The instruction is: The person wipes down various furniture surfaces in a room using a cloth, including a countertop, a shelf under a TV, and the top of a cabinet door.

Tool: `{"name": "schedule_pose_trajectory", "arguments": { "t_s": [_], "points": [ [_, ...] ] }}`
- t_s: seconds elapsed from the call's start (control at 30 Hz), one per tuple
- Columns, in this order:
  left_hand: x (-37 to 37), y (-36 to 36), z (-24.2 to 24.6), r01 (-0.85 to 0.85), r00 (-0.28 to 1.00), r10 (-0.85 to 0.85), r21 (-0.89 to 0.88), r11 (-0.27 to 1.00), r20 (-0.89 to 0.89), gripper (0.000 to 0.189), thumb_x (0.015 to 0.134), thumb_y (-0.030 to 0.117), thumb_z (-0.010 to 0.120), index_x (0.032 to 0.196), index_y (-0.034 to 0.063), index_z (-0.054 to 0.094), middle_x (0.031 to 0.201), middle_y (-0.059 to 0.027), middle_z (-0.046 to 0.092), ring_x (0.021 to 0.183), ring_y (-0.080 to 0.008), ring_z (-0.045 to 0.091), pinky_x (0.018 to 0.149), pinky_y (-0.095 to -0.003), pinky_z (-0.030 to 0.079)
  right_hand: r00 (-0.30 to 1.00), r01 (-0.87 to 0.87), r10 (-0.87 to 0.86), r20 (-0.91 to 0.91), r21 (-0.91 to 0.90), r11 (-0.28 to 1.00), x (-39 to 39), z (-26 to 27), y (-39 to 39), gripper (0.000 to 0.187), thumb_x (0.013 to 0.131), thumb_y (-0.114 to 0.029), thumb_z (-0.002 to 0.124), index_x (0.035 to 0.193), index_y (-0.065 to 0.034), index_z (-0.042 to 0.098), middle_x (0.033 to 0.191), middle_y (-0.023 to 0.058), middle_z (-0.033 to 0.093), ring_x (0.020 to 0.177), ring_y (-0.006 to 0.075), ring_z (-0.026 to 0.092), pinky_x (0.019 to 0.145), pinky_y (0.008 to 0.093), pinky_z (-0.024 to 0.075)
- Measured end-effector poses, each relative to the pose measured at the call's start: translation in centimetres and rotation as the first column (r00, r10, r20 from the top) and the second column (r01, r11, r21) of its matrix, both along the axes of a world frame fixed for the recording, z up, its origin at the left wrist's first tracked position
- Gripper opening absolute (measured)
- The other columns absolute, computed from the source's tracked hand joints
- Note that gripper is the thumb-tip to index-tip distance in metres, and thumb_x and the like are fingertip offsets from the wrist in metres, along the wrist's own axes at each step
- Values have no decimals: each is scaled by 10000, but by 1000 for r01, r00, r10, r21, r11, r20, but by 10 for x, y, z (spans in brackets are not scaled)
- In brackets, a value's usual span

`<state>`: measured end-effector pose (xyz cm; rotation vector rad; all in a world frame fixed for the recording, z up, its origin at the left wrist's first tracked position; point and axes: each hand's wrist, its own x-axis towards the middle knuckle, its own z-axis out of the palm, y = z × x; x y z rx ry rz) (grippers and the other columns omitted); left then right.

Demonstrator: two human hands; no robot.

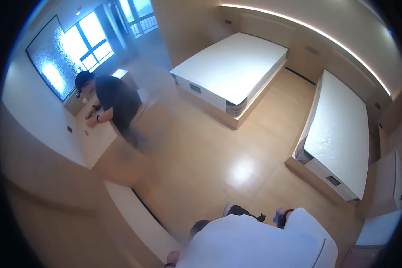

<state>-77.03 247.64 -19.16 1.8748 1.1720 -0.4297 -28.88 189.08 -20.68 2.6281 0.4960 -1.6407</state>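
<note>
The white shirt of my own body fills the bottom of the head view. My left hand (172, 257), a dark band on its wrist, is at the white top of a long low ledge (139, 211); its fingers are mostly cut off from sight. Out to the right, my right hand (280, 213) hangs over the wood floor, with a black band at the wrist. Something small and bluish shows at its fingers, too blurred to name. Beyond the shirt lie dark shapes, perhaps a shoe or trousers (241, 211).
Two mattresses in clear plastic, one (231, 67) further off and one (338, 140) at the right, lie on wooden bed bases. A person in dark clothes (115, 97) leans over a white-topped desk (95, 140) at the left. A white cabinet (378, 227) stands at the lower right.
</note>
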Motion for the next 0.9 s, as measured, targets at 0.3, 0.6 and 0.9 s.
{"name": "schedule_pose_trajectory", "arguments": {
  "t_s": [0.3,0.6,0.9],
  "points": [
    [174,133,4,676,727,-663,17,737,-180,430,954,425,633,1019,16,749,789,-118,721,782,-292,716,730,-435,567,734,679,-679,4,-10,734,-87,-7,-38,488,847,-506,708,1193,-168,767,1114,107,775,963,253,734,876,372,578],
    [446,244,-23,608,792,-602,35,793,-102,443,917,412,664,1082,11,753,1002,-198,757,874,-351,724,806,-456,561,327,945,-937,127,-25,326,-171,-28,18,458,892,-499,656,1097,-115,798,1049,143,780,958,276,734,892,408,553],
    [752,198,-31,933,359,-924,90,349,-136,398,899,347,671,876,-50,671,839,-288,670,756,-370,686,716,-498,519,-131,991,-986,104,52,-126,-216,-13,107,491,993,-441,539,1117,2,711,1093,169,737,935,297,675,855,445,517]
  ]
}}
